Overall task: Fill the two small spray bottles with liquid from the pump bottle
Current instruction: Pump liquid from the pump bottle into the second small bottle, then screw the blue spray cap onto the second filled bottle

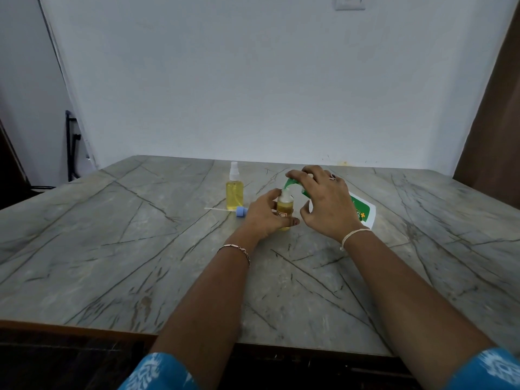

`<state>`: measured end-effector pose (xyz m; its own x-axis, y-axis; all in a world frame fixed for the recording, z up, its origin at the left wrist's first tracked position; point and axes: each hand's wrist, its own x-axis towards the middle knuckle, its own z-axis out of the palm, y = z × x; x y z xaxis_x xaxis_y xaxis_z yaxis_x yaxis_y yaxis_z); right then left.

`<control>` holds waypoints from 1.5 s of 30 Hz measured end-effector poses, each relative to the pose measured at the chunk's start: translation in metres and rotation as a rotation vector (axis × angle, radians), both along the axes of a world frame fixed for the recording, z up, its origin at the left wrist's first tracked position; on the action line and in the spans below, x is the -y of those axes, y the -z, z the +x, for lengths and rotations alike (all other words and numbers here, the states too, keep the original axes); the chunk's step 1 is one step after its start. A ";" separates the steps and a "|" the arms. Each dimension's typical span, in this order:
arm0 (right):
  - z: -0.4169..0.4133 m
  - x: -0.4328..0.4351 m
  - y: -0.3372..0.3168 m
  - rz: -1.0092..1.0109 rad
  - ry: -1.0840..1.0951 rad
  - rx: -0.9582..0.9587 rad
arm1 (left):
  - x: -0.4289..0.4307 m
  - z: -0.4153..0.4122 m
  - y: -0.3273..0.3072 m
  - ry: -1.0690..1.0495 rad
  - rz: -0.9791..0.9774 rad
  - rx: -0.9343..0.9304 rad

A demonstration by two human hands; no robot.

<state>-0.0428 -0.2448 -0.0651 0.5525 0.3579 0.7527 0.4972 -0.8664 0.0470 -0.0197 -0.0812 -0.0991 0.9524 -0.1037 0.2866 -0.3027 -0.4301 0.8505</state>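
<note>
- Head view: the left hand (267,216) reaches in from the lower middle. Its fingers and thumb are curled round the small bottle (285,207), with the thumb across the bottle's lower front.
- The right hand (323,201) comes in from the lower right, arched over the green top of the pump bottle (364,212). Its fingers are curled over the pump head, and the thumb is hooked underneath, apart from the fingers.
- The small bottle stands upright near the middle of the table (140,249), uncapped. Amber-yellow liquid reaches nearly to its neck.
- The pump bottle leans towards the small bottle, and its green spout sits right at the small bottle's white neck.
- The second spray bottle (234,190) stands upright just left of the left hand. It has a clear sprayer on top and is filled with pale yellow liquid.
- A blue cap (242,211) with a thin white tube lies on the table in front of the second spray bottle, just beside the left hand.
- The pump bottle's white body is mostly hidden behind the right hand, its label is only partly readable, and its contents cannot be seen.
- The print on the small bottle's label is too small to read.
</note>
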 end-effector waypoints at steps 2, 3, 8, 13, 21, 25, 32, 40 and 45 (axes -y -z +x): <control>0.001 0.002 -0.002 0.038 -0.012 0.005 | 0.000 0.001 0.000 0.010 0.000 0.001; 0.002 0.004 -0.002 0.068 -0.018 0.008 | 0.000 0.001 0.000 0.015 -0.001 0.003; 0.005 0.017 -0.007 0.300 -0.074 0.015 | -0.001 0.003 0.001 0.020 0.011 0.013; 0.008 0.024 -0.008 0.538 -0.140 -0.027 | -0.003 0.003 0.003 0.022 0.014 0.025; 0.009 0.033 -0.007 0.830 -0.264 -0.114 | -0.004 0.001 0.004 0.027 0.004 0.029; 0.008 0.038 -0.005 0.937 -0.254 -0.152 | -0.003 -0.003 0.003 0.027 -0.014 0.032; 0.007 0.047 -0.003 1.060 -0.296 -0.201 | -0.003 -0.006 0.002 0.014 -0.008 0.023; 0.005 0.052 -0.001 1.137 -0.293 -0.294 | 0.000 -0.016 -0.005 -0.005 -0.003 -0.002; 0.001 0.054 -0.002 1.127 -0.291 -0.314 | 0.002 -0.018 -0.009 -0.019 0.045 -0.014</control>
<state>-0.0413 -0.2992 -0.0629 0.7756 -0.2723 0.5695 0.5346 -0.1965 -0.8219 -0.0379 -0.0832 -0.0898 0.9582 -0.0977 0.2688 -0.2823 -0.4740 0.8340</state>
